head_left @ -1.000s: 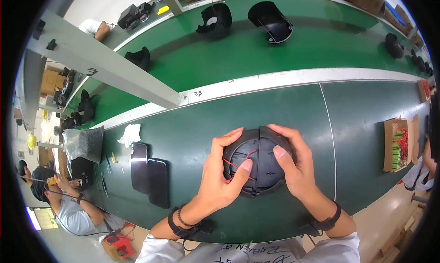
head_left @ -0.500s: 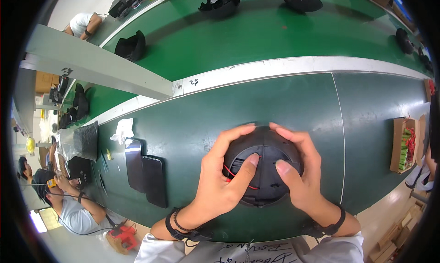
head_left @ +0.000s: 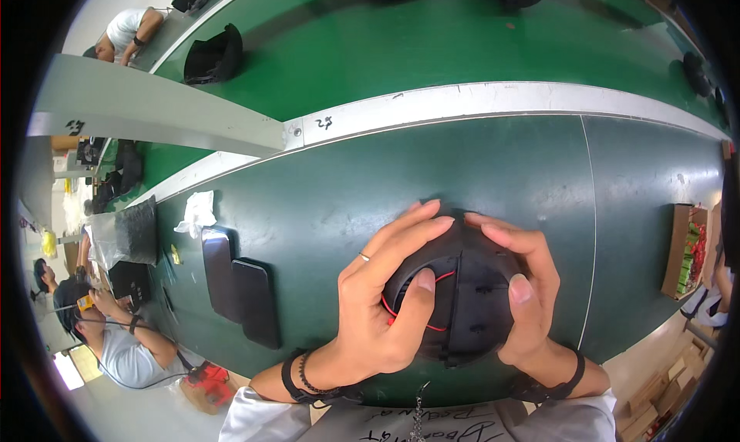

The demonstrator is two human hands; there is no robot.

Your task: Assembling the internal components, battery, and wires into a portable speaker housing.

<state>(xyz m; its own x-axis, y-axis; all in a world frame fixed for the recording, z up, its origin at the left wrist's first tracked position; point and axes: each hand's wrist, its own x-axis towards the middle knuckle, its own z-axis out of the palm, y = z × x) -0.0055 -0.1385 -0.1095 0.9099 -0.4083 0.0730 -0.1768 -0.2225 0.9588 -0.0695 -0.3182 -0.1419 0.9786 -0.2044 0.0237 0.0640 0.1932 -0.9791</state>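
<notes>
A round black plastic housing with a seam across its face is between my hands, above the dark green bench. Red wires run out of its left half. My left hand wraps the left side, thumb on the face beside the wires and fingers over the far rim. Around the right side curls my right hand, its thumb against the near-right face and its fingertips on the far edge. The housing's underside is hidden.
Two dark phones and a crumpled white tissue lie left. A plastic bag is beyond them. A carton of green and red parts stands right. Black shells rest on the green belt; a grey post crosses the left.
The housing has turned and tilted in my hands and shifted slightly right, showing more of its right half. My right thumb has slid outward to the right; the left fingers reach further over the top.
</notes>
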